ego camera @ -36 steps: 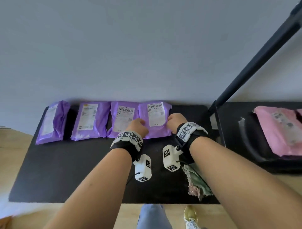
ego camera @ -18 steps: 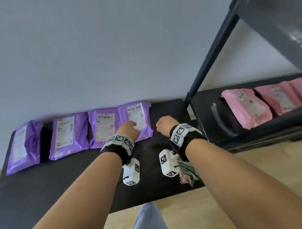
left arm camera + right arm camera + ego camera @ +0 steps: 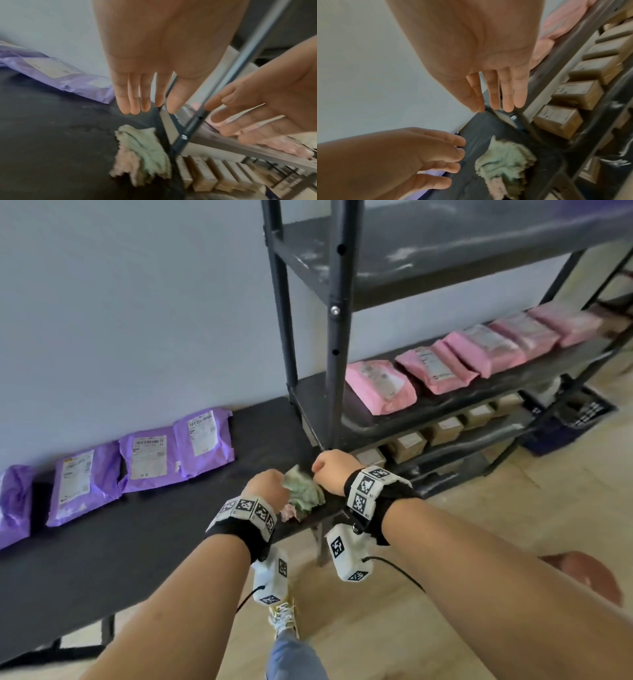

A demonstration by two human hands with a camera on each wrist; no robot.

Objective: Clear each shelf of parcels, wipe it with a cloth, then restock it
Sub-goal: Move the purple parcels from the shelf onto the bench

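Head view, left to right: purple parcels (image 3: 144, 463) parked along black table (image 3: 102, 549), likely cleared off upper shelf (image 3: 445, 251); left hand (image 3: 265, 489), cloth (image 3: 303, 496), right hand (image 3: 330, 470), both hands flat-fingered, empty, hovering above cloth, probably reaching.

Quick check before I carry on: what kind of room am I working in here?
Likely a parcel storeroom or mail sorting area: a black metal shelving rack holds rows of labelled pink mailer bags and brown cardboard boxes, with purple mailer bags laid on a black table.
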